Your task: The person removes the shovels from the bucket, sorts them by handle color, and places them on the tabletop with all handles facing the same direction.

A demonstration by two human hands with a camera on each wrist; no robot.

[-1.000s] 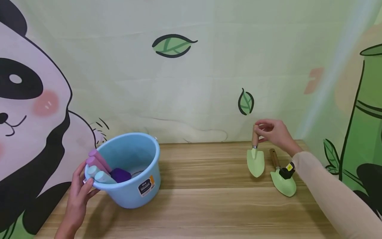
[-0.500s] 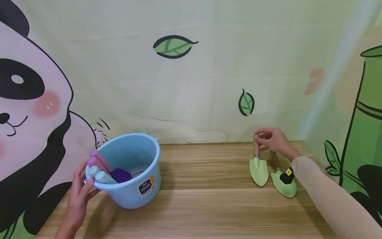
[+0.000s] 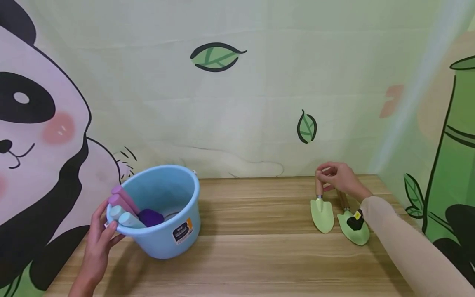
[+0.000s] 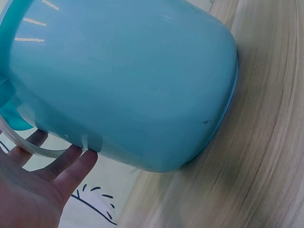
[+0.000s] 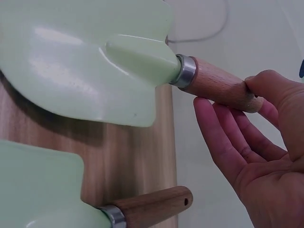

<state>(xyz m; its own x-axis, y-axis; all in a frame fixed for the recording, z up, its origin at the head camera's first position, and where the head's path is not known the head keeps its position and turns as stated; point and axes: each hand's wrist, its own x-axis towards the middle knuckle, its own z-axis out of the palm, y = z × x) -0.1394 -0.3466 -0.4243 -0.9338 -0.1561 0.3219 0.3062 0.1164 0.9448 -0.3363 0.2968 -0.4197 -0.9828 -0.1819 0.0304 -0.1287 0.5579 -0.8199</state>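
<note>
At the left of the head view, a light blue bucket (image 3: pixel 163 243) stands on the table. My left hand (image 3: pixel 97 243) grips its rim, thumb in front; the left wrist view has the fingers against the bucket wall (image 4: pixel 128 85) below the rim. Purple and pale blue handles (image 3: pixel 124 202) lean inside the bucket beside a dark purple piece (image 3: pixel 150 218). On the right, my right hand (image 3: pixel 341 178) pinches the wooden handle (image 5: pixel 218 85) of a pale green trowel (image 3: pixel 322 216) between thumb and fingers. Its blade points down toward the table; whether the tip touches is unclear.
A second pale green trowel (image 3: pixel 354 235) lies just right of the held one, partly behind the right wrist, where a black wrist device (image 3: pixel 355 222) covers some of it. The wooden table (image 3: pixel 252 255) ends at a printed fabric backdrop (image 3: pixel 241 123).
My right hand has lowered the trowel and shifted it slightly to the right, closer to the second trowel. The left hand and bucket have stayed put.
</note>
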